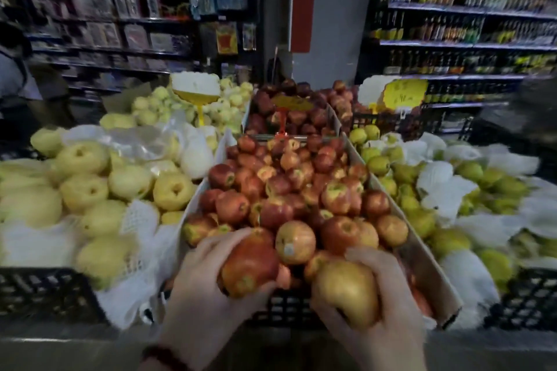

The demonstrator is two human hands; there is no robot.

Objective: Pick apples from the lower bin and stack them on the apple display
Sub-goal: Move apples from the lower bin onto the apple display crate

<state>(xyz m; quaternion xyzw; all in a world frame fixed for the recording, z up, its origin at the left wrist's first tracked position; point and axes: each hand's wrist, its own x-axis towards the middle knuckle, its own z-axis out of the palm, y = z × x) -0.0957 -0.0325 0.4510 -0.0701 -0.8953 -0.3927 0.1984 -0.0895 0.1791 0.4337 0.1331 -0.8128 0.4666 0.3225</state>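
A heap of red and yellow apples fills the apple display, a cardboard-sided box in the middle of the stand. My left hand grips a red apple at the near left corner of the heap. My right hand holds a yellowish apple just right of it, over the box's front edge. Both apples sit low against the pile; whether they touch it I cannot tell. The lower bin is out of sight.
Yellow pears in foam nets fill a black crate on the left. Green pears with white foam wraps lie on the right. Darker apples and price signs stand behind. Shelves of bottles line the back.
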